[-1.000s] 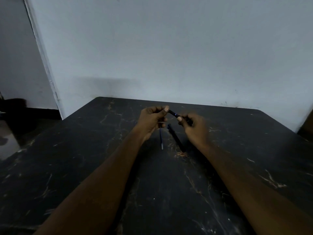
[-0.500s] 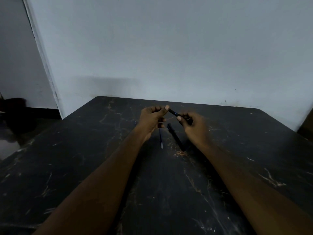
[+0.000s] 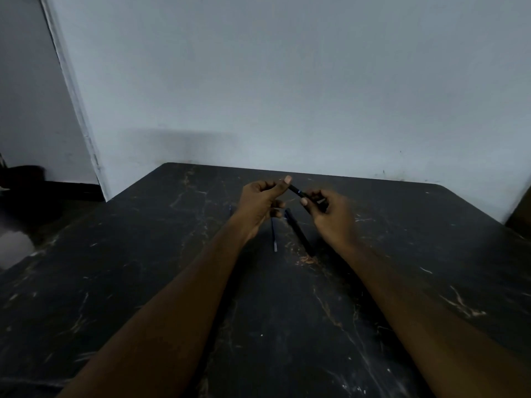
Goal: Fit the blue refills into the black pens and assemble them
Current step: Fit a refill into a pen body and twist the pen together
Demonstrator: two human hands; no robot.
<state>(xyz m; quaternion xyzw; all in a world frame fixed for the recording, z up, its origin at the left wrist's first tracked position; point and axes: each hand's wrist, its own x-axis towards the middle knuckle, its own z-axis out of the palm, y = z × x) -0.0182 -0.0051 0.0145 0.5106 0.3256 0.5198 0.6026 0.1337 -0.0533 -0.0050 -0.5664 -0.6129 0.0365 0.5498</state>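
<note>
- left hand (image 3: 260,201) and right hand (image 3: 330,215) both pinch 1 black pen (image 3: 296,191) above table (image 3: 143,254).
- blue refill (image 3: 274,235) and second pen (image 3: 300,234) lie at 6 o'clock below hands.

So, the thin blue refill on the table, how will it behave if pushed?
The blue refill looks very thin, so probably light and slightly bendy. It lies flat on the smooth table, so a push may roll it.

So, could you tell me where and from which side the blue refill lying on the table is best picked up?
Pinch the blue refill near its middle, from above, finger and thumb across its width. It is thin and lies flat on the table, pointing roughly toward the person. Its far end is hidden behind the left hand, and the spare black pen lies close on its right.
</note>
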